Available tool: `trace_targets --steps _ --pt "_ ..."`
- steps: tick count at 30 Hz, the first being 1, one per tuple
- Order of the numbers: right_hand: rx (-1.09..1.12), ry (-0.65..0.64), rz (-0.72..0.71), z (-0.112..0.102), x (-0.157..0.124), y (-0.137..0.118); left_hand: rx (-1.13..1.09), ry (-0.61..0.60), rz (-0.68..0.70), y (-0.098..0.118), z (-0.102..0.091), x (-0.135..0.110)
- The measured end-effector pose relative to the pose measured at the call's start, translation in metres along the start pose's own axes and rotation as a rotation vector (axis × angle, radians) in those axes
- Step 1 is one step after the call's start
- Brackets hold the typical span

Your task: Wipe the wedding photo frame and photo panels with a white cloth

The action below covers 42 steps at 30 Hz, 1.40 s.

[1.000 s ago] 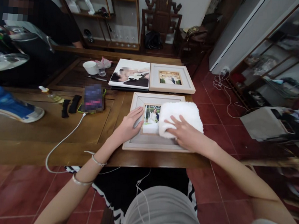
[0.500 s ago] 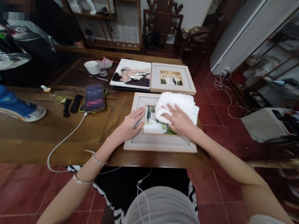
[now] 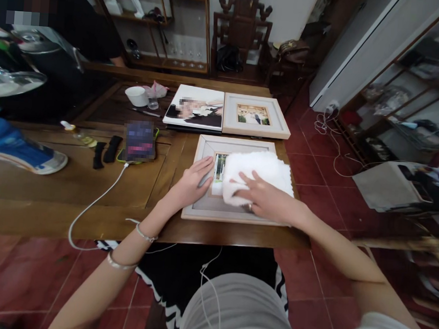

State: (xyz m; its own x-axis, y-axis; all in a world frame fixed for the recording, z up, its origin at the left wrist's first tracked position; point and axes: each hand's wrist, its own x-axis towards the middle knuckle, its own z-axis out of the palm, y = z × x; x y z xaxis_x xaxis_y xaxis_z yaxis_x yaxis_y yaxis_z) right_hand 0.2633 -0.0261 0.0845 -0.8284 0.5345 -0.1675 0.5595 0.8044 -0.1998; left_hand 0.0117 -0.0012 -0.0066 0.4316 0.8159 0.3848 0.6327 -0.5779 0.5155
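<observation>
A light wooden picture frame lies flat at the near edge of the wooden table. My left hand rests flat on the frame's left border, fingers stretched out. My right hand presses a folded white towel onto the frame's glass, fingers spread on top of it. The towel covers most of the photo; only a strip of it shows at the left.
Behind the frame lie a second framed photo and a photo album. A phone on a white cable, a white cup, a small bottle and dark items sit to the left. Another person stands at far left.
My right hand slid the towel up over the frame's top, then back down and to the left over the photo. My left hand stayed on the frame's left border.
</observation>
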Motion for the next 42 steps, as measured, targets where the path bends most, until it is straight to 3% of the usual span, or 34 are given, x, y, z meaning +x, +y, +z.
trace_targets --steps 4,8,14,21,25,28,32,36,42 --pt "0.093 -0.098 -0.090 -0.012 -0.029 -0.033 -0.008 -0.004 -0.014 0.000 0.001 -0.001" --pt "0.114 -0.043 -0.117 -0.004 -0.028 -0.039 -0.021 -0.006 -0.030 0.001 0.001 -0.002" --pt "-0.024 0.124 0.013 0.024 0.005 -0.004 -0.020 -0.026 -0.019 0.001 -0.001 -0.001" --pt "-0.147 0.306 0.167 0.018 0.055 0.051 -0.046 -0.019 -0.043 0.001 -0.001 0.001" --pt "-0.152 0.261 0.163 0.015 0.081 0.040 -0.068 0.073 -0.019 0.007 -0.004 0.001" --pt "-0.127 0.144 0.040 0.016 0.088 0.015 -0.083 0.165 -0.037 0.011 -0.006 0.000" --pt "-0.109 0.089 -0.137 0.014 0.074 -0.011 -0.100 0.221 -0.080 0.010 -0.007 -0.002" --pt "-0.043 0.015 -0.249 0.009 0.043 -0.020 -0.080 0.204 -0.126 0.007 -0.004 -0.001" --pt "-0.018 -0.010 -0.059 -0.003 -0.016 -0.016 -0.061 0.153 -0.116 0.009 -0.004 0.001"
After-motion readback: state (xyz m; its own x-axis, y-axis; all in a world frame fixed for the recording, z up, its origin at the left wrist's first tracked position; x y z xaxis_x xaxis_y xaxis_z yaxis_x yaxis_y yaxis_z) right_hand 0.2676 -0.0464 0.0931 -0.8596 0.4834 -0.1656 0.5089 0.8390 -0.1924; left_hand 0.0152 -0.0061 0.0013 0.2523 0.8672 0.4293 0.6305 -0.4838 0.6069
